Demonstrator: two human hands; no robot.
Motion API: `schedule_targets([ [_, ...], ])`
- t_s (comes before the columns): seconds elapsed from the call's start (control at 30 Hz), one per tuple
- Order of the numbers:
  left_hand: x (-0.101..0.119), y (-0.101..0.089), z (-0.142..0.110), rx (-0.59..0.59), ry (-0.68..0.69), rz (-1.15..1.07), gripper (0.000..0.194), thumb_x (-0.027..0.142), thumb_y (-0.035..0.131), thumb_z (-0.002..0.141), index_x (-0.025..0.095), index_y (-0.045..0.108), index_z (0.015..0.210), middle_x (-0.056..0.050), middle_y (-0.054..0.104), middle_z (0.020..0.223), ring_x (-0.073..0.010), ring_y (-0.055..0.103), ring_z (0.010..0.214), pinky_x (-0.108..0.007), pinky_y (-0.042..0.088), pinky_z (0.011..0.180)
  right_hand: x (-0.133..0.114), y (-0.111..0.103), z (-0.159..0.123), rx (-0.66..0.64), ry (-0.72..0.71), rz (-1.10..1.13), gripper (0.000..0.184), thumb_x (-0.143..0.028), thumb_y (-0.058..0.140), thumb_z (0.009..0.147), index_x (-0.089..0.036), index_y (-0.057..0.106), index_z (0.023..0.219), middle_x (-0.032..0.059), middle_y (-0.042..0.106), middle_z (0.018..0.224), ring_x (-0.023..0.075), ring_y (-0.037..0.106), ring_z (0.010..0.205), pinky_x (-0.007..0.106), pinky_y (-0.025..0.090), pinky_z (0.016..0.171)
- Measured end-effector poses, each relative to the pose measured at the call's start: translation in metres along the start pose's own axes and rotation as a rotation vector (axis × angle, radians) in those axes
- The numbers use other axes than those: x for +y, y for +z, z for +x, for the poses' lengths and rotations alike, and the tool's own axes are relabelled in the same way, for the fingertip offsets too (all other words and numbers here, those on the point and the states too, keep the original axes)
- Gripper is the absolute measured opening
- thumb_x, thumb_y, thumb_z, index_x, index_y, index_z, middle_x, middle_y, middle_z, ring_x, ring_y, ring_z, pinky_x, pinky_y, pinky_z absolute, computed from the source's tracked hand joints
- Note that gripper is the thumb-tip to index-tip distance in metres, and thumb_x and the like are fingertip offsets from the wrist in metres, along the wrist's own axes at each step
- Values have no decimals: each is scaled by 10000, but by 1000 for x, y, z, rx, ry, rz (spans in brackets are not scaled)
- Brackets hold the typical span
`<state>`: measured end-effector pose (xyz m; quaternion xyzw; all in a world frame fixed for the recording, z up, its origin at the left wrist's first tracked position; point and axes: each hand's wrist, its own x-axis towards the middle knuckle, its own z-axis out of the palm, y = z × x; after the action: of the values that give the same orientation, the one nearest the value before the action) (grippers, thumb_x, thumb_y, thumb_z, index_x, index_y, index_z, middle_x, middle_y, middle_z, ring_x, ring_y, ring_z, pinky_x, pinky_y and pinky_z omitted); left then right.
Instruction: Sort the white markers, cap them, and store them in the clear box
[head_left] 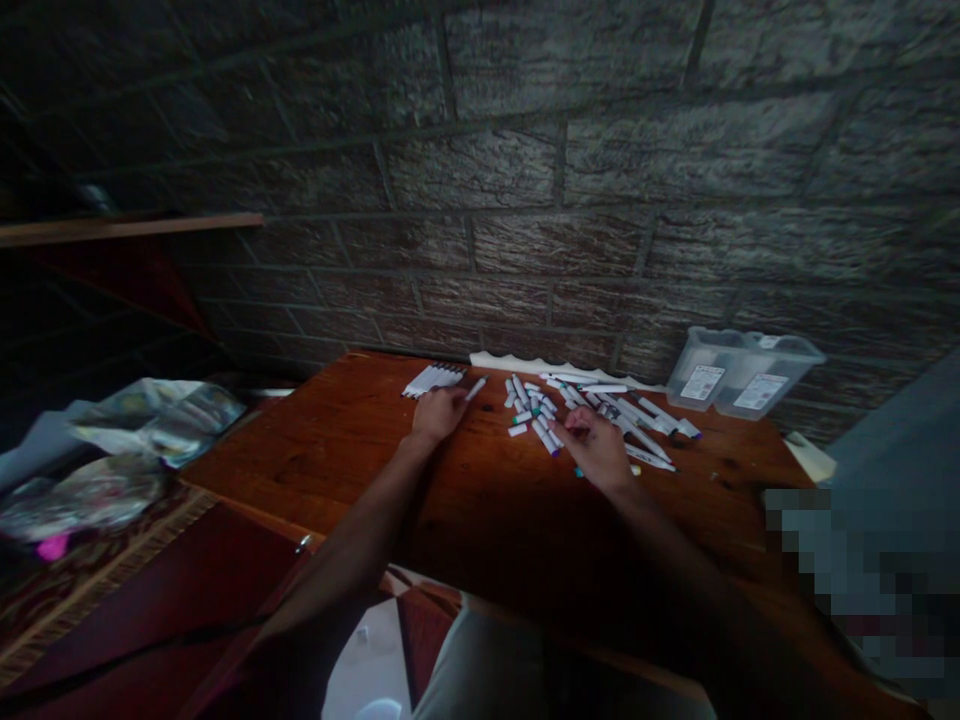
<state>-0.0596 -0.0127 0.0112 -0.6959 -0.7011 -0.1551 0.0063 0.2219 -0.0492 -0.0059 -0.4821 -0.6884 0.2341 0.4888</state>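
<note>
My left hand [439, 410] is closed on a white marker [477, 387], whose tip end sticks out to the right. Just behind that hand, several white markers [433, 378] lie side by side in a neat row. My right hand [598, 445] hovers over the near side of a loose heap of white markers [546, 432], its thumb and fingers drawn together. Whatever those fingers may pinch is too small or hidden to name. Purple, green and teal ends show on some of the heaped markers, and part of the heap is covered by the right hand.
Two joined clear plastic bins [739, 378] with white labels stand at the table's back right. A long white wavy-edged strip [517, 363] lies along the brick wall [495, 240]. Plastic bags [154, 420] sit left of the wooden table [300, 470]. A shelf [135, 229] juts out at left.
</note>
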Motion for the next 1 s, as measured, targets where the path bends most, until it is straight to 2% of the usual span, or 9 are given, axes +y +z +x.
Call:
schedule_targets([
  [0.2, 2, 0, -2, 3, -21, -27, 285, 315, 563, 869, 302, 715, 1110, -10, 736, 1093, -216, 663, 1012, -271, 481, 896, -1, 0, 0, -12, -7, -27, 297, -505, 621, 803, -227, 564, 715, 23, 682, 725, 187, 636, 677, 304, 467, 659],
  [0.37, 1, 5, 0, 0, 65, -145, 257, 337, 534, 898, 278, 730, 1053, -5, 742, 1068, -195, 670, 992, -254, 480, 896, -2, -1, -1, -13, 2, -15, 316, -525, 609, 800, -230, 546, 707, 25, 673, 713, 193, 638, 677, 305, 469, 655],
  [0.47, 1, 12, 2, 5, 72, -207, 235, 303, 540, 894, 257, 738, 1012, -11, 750, 1024, -192, 681, 957, -261, 490, 891, -2, 0, -1, -17, 11, -9, 313, -522, 613, 798, -230, 545, 709, 24, 671, 712, 190, 633, 667, 299, 462, 635],
  [0.63, 3, 19, 4, 35, 6, -248, 282, 245, 609, 841, 261, 705, 1106, 4, 722, 1136, -184, 661, 1030, -264, 489, 940, -1, 0, -1, -10, 10, -15, 308, -513, 619, 800, -229, 552, 702, 26, 678, 714, 193, 640, 673, 307, 464, 654],
  [0.73, 3, 15, 3, 41, -38, -182, 277, 229, 574, 856, 274, 723, 1086, -10, 731, 1109, -204, 663, 1028, -279, 495, 928, -1, 0, 0, -8, 4, -23, 311, -514, 619, 800, -229, 552, 696, 23, 681, 712, 189, 639, 664, 309, 469, 661],
  [0.87, 3, 8, 3, 87, -165, -49, 315, 208, 523, 865, 266, 735, 1092, -65, 723, 1124, -260, 662, 1039, -337, 502, 913, -1, 1, -1, -8, 12, -21, 311, -517, 627, 794, -229, 556, 703, 18, 679, 714, 183, 632, 647, 304, 472, 650],
  [1.0, 2, 6, 3, 85, -194, -34, 338, 179, 536, 832, 256, 741, 1090, -86, 723, 1117, -280, 667, 1027, -358, 505, 910, 0, 1, -1, -21, 16, -9, 297, -503, 633, 797, -231, 554, 709, 16, 682, 722, 187, 643, 663, 305, 471, 652],
])
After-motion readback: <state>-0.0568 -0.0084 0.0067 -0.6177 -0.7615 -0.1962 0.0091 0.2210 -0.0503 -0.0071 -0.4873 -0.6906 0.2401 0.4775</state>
